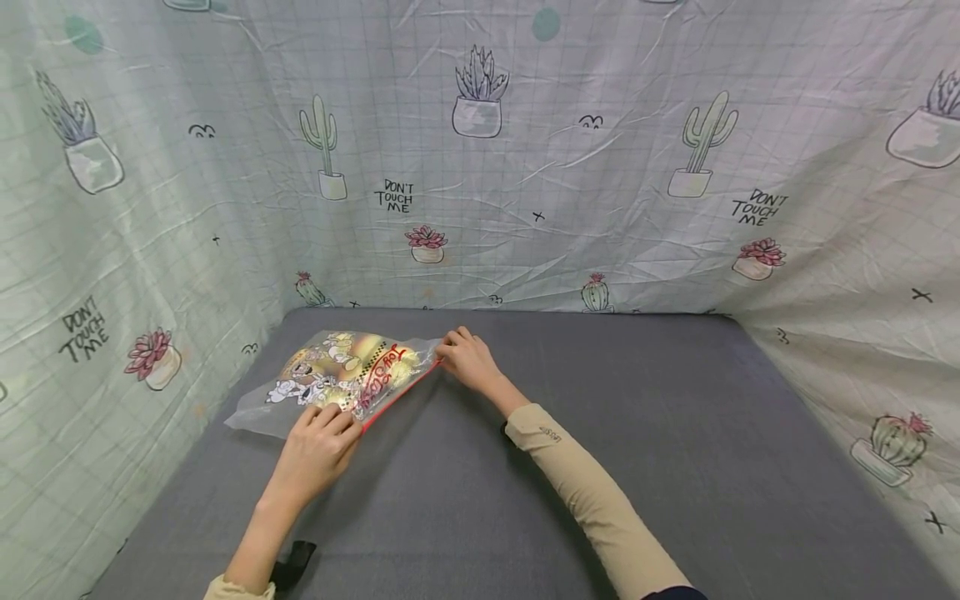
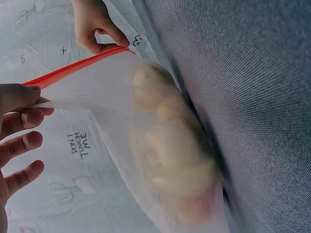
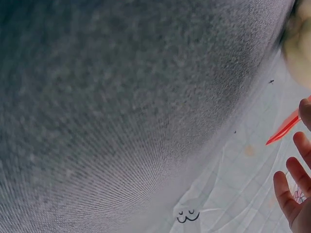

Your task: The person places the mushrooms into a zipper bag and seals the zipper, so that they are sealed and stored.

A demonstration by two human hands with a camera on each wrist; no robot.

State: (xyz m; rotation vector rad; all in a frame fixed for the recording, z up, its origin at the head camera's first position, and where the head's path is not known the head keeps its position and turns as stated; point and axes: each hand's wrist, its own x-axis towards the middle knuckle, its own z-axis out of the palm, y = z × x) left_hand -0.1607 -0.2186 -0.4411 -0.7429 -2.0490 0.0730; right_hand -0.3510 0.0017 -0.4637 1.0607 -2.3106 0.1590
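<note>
A frosted plastic zip bag [image 1: 300,392] with cartoon figures and red lettering lies tilted at the left of the table, its red zip edge [image 1: 401,393] raised toward me. Pale yellow, rounded contents [image 2: 180,150] show blurred through the plastic. My left hand [image 1: 318,446] pinches the near end of the zip edge between thumb and fingers, the other fingers spread in the left wrist view. At the far end, my right hand [image 1: 468,358] pinches the red strip's corner. The right wrist view catches only some fingertips [image 3: 294,177] beside the strip.
A grey cloth-covered table [image 1: 600,433] extends to the right of the bag. Behind and on both sides hangs a pale curtain [image 1: 525,167] printed with cacti. A black strap [image 1: 294,567] shows by the left wrist.
</note>
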